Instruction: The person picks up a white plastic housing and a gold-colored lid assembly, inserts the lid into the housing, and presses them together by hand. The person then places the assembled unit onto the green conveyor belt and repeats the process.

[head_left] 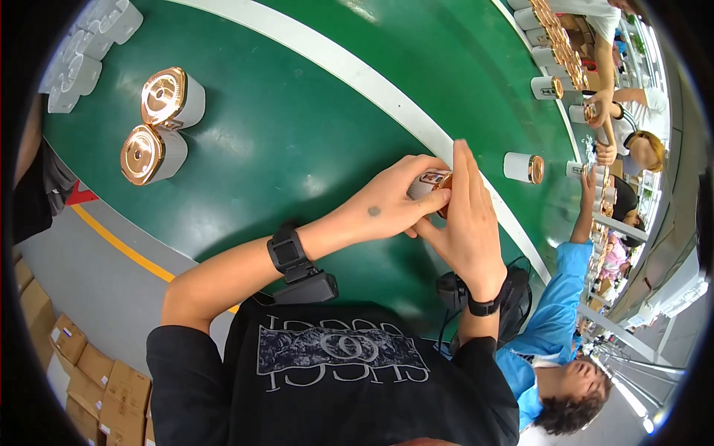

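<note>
My left hand (394, 195) is wrapped round a small white jar (427, 183) with a shiny copper-coloured lid and a label on its side. The jar lies tilted over the green table, its lid end toward my right hand. My right hand (473, 223) is held with straight fingers, its palm side against the lid end; its thumb passes under my left one. Most of the lid is hidden between the hands. Two similar white jars, a rear jar (167, 99) and a front jar (153, 154), stand touching at the left of the table.
Clear plastic trays (93, 52) sit at the far left edge. A white strip (401, 104) divides the green table (260, 141). Beyond it lies another jar (523, 168). Co-workers, one in a blue sleeve (554, 297), work at the right. Cartons (123, 398) are stacked on the floor.
</note>
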The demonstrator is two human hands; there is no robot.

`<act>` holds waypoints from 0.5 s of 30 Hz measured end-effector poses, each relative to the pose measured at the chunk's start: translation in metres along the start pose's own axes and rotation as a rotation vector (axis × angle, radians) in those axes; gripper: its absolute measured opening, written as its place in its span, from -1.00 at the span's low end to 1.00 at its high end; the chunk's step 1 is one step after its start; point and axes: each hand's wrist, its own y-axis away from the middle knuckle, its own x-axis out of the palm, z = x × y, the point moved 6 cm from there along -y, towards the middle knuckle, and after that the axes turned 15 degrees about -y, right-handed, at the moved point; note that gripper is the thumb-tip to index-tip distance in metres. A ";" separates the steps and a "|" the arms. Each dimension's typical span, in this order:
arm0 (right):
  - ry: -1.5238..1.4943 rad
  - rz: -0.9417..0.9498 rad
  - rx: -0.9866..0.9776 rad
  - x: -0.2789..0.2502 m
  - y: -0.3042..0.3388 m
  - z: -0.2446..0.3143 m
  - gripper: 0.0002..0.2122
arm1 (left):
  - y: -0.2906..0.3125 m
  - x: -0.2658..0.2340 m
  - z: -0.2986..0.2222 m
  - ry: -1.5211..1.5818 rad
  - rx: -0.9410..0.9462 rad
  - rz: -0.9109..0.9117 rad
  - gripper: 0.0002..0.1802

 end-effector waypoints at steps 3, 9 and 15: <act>0.033 -0.160 -0.163 -0.006 -0.023 0.013 -0.12 | -0.009 -0.005 -0.003 -0.032 0.080 -0.067 -0.43; -0.064 -0.152 -0.277 -0.001 -0.041 0.023 -0.22 | -0.001 -0.014 -0.025 -0.117 0.172 -0.141 -0.47; -0.186 -0.152 -0.306 -0.034 -0.017 0.050 -0.32 | 0.020 -0.002 -0.055 -0.177 0.245 -0.137 -0.50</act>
